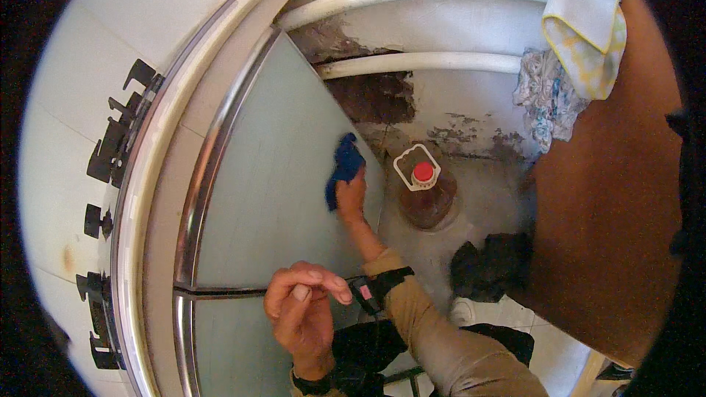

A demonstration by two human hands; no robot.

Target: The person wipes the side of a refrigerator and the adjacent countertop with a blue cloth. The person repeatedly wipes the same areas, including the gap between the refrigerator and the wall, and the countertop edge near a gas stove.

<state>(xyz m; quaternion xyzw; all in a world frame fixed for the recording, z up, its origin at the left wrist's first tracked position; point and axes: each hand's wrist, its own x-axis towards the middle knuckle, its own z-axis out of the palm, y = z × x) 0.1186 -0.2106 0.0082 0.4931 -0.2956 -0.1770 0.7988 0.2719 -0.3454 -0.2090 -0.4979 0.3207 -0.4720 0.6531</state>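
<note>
My right hand (352, 196) presses a dark blue cloth (346, 162) against a pale green cabinet door panel (265, 176), close to the panel's right edge. Bright metal trim (190, 242) runs along the panel's upper edge, and a second panel (231, 347) adjoins it below in the picture. My left hand (303, 309) is held in front of the doors with its fingers loosely bent, and nothing shows in it. To the right of my right hand, a large clear plastic jug (427, 207) with a red cap and white handle stands on the floor, with brownish contents.
Black metal supports (105, 154), apparently of a hob, line the white tiled counter (60, 176) at left. Two white pipes (419, 60) cross the stained wall. Cloths (584, 38) hang beside a brown panel (601, 220) at right. A dark bundle (491, 267) lies near the jug.
</note>
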